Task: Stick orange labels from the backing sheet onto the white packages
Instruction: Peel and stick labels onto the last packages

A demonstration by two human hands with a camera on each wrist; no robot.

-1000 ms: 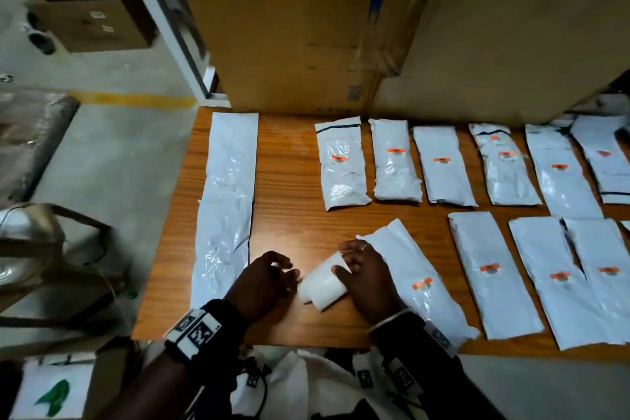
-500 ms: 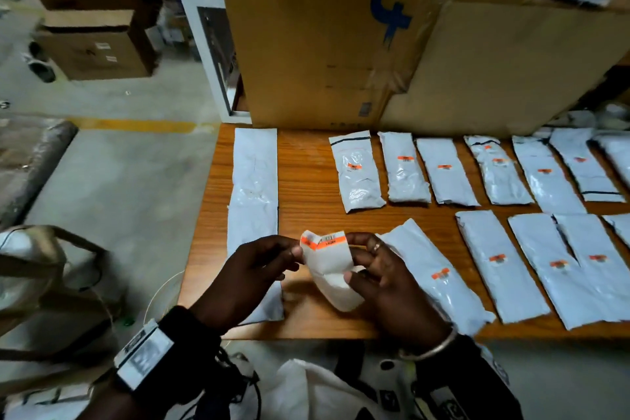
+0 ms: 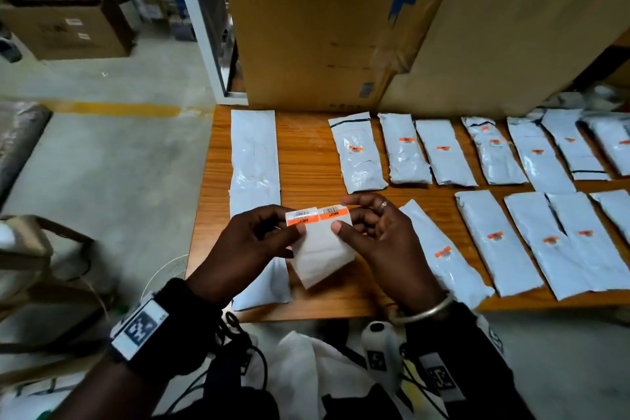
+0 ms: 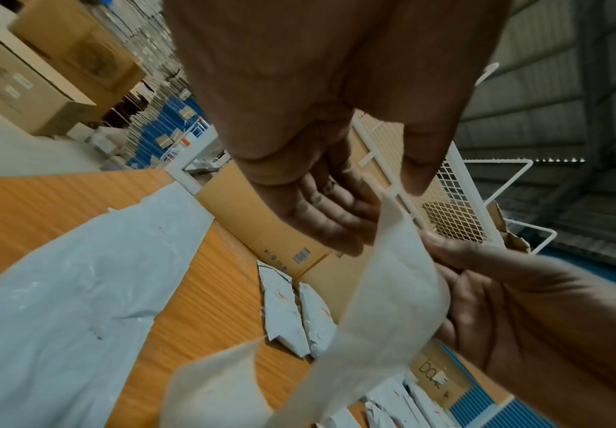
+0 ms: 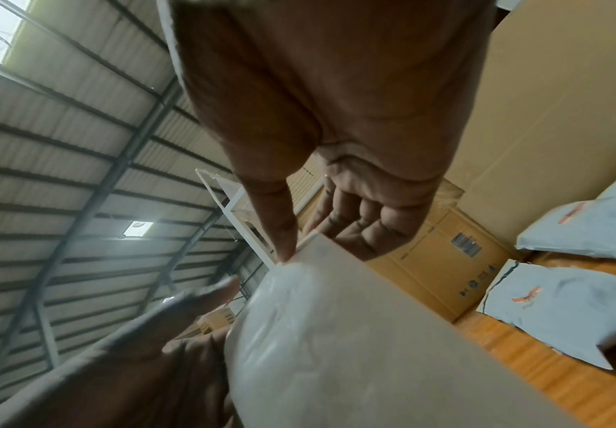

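Observation:
Both hands hold a curled white backing sheet (image 3: 322, 254) above the table's front edge. Two orange labels (image 3: 318, 215) sit along its top. My left hand (image 3: 259, 242) pinches the sheet at the left label. My right hand (image 3: 378, 235) pinches its right side, thumb on the front. In the left wrist view the sheet (image 4: 383, 312) curves between the two hands; in the right wrist view the sheet (image 5: 354, 333) fills the lower middle. A long white package (image 3: 254, 174) without a label lies at the table's left. Several white packages (image 3: 439, 153) with orange labels lie in rows to the right.
A wooden table (image 3: 306, 164) carries the packages. Large cardboard boxes (image 3: 341, 27) stand against its far edge. More boxes (image 3: 68, 17) sit on the concrete floor at the left. A white wire rack (image 4: 456, 202) rises behind the boxes.
The hands lifted the curled sheet off the table and turned it, so the orange labels now face up. The left hand moved onto the left label.

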